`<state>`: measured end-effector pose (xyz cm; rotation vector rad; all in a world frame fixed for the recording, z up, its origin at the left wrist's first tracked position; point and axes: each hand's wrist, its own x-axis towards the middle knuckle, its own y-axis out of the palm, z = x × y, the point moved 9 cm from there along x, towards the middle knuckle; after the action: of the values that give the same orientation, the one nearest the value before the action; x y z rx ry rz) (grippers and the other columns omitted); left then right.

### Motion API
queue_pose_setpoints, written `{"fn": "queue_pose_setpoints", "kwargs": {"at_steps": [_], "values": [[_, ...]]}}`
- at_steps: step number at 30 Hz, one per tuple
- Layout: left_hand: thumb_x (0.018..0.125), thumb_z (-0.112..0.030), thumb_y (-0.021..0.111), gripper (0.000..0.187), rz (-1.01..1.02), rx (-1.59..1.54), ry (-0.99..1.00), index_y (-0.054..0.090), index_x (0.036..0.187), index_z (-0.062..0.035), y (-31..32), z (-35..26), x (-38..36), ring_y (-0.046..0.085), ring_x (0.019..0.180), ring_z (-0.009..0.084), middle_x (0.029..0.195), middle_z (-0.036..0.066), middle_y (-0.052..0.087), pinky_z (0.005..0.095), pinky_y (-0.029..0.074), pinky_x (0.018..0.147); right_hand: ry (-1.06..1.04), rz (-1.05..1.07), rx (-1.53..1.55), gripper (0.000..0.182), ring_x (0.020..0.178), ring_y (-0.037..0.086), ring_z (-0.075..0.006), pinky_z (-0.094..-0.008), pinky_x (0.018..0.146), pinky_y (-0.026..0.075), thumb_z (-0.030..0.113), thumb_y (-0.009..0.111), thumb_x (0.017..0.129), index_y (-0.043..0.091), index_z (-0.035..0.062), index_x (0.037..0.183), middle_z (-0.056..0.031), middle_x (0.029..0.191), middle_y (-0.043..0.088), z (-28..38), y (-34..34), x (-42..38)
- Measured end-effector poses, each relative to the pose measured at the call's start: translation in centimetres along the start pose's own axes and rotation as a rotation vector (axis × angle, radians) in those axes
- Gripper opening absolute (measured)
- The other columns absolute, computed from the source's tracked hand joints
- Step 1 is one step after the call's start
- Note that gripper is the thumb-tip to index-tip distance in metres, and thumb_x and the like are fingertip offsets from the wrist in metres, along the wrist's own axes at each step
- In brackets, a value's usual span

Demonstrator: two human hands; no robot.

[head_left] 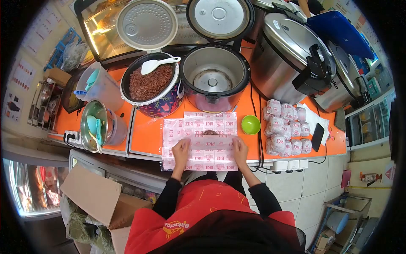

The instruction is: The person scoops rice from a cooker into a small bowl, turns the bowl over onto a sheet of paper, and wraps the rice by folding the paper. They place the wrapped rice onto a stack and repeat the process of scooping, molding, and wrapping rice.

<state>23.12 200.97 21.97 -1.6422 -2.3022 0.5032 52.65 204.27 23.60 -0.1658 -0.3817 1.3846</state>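
A stack of rice wrapping paper (198,163), printed in red, lies on the counter in front of me. The near edge of its top sheet is lifted and stretched between my two hands. My left hand (180,151) pinches the left end of that edge, and my right hand (240,151) pinches the right end. Just beyond the raised strip, part of a dark reddish-brown rice mound (209,132) shows; the strip hides the rest. Close to my right hand is a green bowl (251,125).
Beyond the paper stand an open pot of reddish-brown rice (148,86) with a white rice paddle (156,64) and an open rice cooker (215,80). Wrapped rice packets (277,126) are piled right, near a phone (317,136). A steel pot (105,127) stands left.
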Motion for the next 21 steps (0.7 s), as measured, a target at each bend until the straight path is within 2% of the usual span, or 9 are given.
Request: {"fn": "queue_pose_setpoints", "kwargs": {"at_steps": [4,7,9,10,13,15,17,19,21], "values": [[0.082,-0.017,0.058,0.021,-0.052,0.646,0.083,0.058,0.096,-0.0018,1.5,-1.1,2.0,0.059,0.053,0.0266,0.063,0.012,0.060,0.0350,0.045,0.051,0.044,0.109,-0.574,0.018,0.064,0.061,-0.0316,-0.0412,0.054,0.046,0.016,0.048,0.089,0.054,0.0061,0.103,-0.0167,0.077,0.062,-0.1,2.5,1.4],[0.082,-0.015,0.058,0.018,-0.035,0.777,-0.011,0.054,0.094,-0.0026,1.8,-0.9,2.2,0.059,0.066,0.0263,0.076,0.015,0.060,0.0328,0.044,0.055,-0.002,0.139,-0.646,0.019,0.064,0.059,-0.0359,-0.0445,0.054,0.045,0.014,0.048,0.086,0.052,0.0120,0.105,-0.0145,0.084,0.062,0.8,3.1,1.2],[0.081,-0.015,0.059,0.025,-0.339,0.704,0.158,0.050,0.100,-0.0026,-1.0,-4.7,0.7,0.057,0.078,0.0236,0.087,0.015,0.058,0.0316,0.045,0.062,-0.096,0.158,-0.669,0.023,0.063,0.059,-0.0341,-0.0444,0.055,0.046,0.012,0.049,0.084,0.051,0.0140,0.106,-0.0119,0.089,0.061,1.0,3.4,0.8],[0.081,-0.015,0.060,0.028,-0.493,0.659,0.242,0.049,0.104,-0.0026,-2.2,-6.1,-0.4,0.055,0.084,0.0223,0.093,0.015,0.056,0.0310,0.045,0.065,-0.097,0.170,-0.672,0.023,0.063,0.059,-0.0338,-0.0444,0.055,0.046,0.011,0.050,0.083,0.051,0.0141,0.106,-0.0110,0.089,0.061,0.9,3.4,0.7],[0.076,-0.008,0.063,0.044,-0.458,-0.608,-0.694,0.043,0.115,-0.0023,1.7,4.7,-4.9,0.048,0.094,0.0183,0.103,0.011,0.050,0.0311,0.043,0.075,-0.107,0.214,-0.682,0.026,0.064,0.060,-0.0332,-0.0448,0.056,0.047,0.010,0.051,0.081,0.051,0.0142,0.107,-0.0095,0.092,0.059,0.6,3.6,0.9],[0.072,-0.002,0.063,0.052,-0.079,-0.866,-0.772,0.040,0.118,-0.0025,7.0,6.1,-5.4,0.047,0.092,0.0167,0.099,0.008,0.050,0.0307,0.043,0.076,-0.114,0.264,-0.690,0.029,0.065,0.060,-0.0333,-0.0455,0.056,0.047,0.012,0.051,0.081,0.050,0.0137,0.111,-0.0102,0.093,0.058,0.2,4.1,0.8],[0.069,0.004,0.063,0.057,-0.130,-0.973,-0.793,0.039,0.120,-0.0028,7.7,7.2,-4.9,0.048,0.090,0.0162,0.097,0.007,0.050,0.0294,0.043,0.075,-0.109,0.284,-0.690,0.028,0.065,0.060,-0.0331,-0.0455,0.057,0.047,0.012,0.051,0.081,0.050,0.0131,0.109,-0.0105,0.092,0.058,0.1,4.2,0.9],[0.065,0.009,0.063,0.059,-0.609,-0.913,-0.765,0.040,0.119,-0.0031,4.4,6.3,-3.5,0.049,0.087,0.0167,0.097,0.008,0.050,0.0273,0.044,0.074,-0.114,0.281,-0.689,0.025,0.064,0.060,-0.0332,-0.0453,0.056,0.047,0.012,0.052,0.080,0.051,0.0126,0.106,-0.0110,0.089,0.059,0.3,4.0,0.9],[0.066,0.009,0.063,0.054,-0.550,-0.867,-0.683,0.044,0.116,-0.0023,3.2,8.1,-3.4,0.054,0.079,0.0170,0.092,0.009,0.054,0.0262,0.046,0.068,-0.124,0.250,-0.678,0.021,0.062,0.059,-0.0336,-0.0450,0.054,0.046,0.011,0.053,0.079,0.052,0.0124,0.101,-0.0116,0.085,0.059,0.8,3.6,0.9]]}}
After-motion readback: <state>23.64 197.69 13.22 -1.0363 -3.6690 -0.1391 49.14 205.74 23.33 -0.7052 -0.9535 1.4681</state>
